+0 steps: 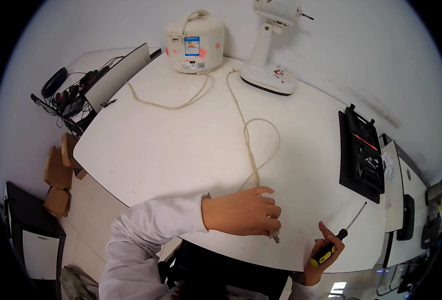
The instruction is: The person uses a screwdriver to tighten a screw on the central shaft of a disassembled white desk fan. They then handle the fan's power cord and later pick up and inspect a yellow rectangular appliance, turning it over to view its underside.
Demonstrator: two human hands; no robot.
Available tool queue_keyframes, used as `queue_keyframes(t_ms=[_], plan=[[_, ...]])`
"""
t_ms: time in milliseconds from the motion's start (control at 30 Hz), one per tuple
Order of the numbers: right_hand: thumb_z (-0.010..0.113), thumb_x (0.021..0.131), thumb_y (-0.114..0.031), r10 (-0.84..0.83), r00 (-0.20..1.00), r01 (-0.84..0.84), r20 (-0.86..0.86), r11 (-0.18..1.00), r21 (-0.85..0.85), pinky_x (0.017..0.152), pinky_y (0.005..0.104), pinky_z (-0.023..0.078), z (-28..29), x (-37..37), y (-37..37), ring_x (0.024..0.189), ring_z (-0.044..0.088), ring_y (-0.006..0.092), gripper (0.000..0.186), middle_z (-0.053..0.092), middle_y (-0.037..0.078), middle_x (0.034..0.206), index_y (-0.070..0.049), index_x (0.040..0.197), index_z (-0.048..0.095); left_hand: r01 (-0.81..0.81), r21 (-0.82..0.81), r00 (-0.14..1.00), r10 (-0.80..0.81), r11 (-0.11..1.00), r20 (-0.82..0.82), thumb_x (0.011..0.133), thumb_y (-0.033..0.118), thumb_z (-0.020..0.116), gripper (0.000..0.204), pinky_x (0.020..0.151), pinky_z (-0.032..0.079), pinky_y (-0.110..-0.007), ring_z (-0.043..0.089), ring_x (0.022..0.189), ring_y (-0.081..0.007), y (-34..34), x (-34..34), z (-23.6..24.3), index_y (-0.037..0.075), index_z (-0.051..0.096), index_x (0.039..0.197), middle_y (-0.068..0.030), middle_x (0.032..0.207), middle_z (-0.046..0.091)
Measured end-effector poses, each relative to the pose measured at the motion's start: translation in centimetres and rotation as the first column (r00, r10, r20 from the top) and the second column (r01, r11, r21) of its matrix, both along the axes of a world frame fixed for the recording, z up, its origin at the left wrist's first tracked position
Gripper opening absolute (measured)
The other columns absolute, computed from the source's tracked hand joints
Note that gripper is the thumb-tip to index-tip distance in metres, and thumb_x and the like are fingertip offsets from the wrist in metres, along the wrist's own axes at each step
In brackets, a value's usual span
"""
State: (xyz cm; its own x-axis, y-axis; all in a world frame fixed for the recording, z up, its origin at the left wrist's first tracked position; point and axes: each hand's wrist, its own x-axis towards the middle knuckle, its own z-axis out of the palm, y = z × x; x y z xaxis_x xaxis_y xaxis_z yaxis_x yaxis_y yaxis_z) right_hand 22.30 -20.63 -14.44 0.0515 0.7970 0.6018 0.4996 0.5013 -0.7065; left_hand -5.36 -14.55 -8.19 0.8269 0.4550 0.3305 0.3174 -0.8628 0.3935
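My left hand (243, 212) is closed around the end of a pale power cord (251, 152) above the table's near part. A small plug (275, 236) sticks out below its curled fingers. From there the cord runs with a loop back to the base of a white desk fan (268, 77). Over the near right edge of the table, my right hand (326, 250) grips a screwdriver (328, 253) by its black and yellow handle. The thin metal shaft points up and away to the right, toward a black tool case.
A white rice cooker (197, 47) stands at the back of the white table (151, 145), its own cord (173, 106) curving to the left. The open black tool case (363, 155) lies at the right edge. Cardboard boxes (58, 172) sit on the floor at left.
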Motion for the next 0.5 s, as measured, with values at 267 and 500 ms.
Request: queue_keyframes(t_ms=[267, 500], plan=[[0.052, 0.092, -0.012, -0.032, 0.999, 0.032, -0.015, 0.999, -0.004, 0.076, 0.0243, 0.044, 0.0, 0.0, -0.1, 0.102, 0.061, 0.0245, 0.016, 0.063, 0.019, 0.106, -0.010, 0.102, 0.039, -0.620, 0.186, 0.785, 0.606, 0.762, 0.132, 0.079, 0.015, 0.061, 0.029, 0.101, 0.034, -0.044, 0.040, 0.122, -0.0296, 4.7, -3.0, -2.8, 0.010, 0.058, 0.107, -0.0105, 0.124, 0.049], [0.049, 0.091, -0.004, -0.117, 0.992, 0.119, -0.052, 0.992, 0.031, 0.068, 0.0210, 0.042, 0.0, -0.1, 0.3, 0.090, 0.060, 0.0142, 0.017, 0.066, 0.014, 0.104, -0.010, 0.104, 0.038, -0.554, 0.389, 0.778, 0.624, 0.736, -0.073, 0.079, 0.008, 0.058, 0.022, 0.102, 0.034, -0.042, 0.046, 0.116, -0.0266, 6.8, -5.8, -4.7, 0.009, 0.058, 0.101, -0.0079, 0.110, 0.055]])
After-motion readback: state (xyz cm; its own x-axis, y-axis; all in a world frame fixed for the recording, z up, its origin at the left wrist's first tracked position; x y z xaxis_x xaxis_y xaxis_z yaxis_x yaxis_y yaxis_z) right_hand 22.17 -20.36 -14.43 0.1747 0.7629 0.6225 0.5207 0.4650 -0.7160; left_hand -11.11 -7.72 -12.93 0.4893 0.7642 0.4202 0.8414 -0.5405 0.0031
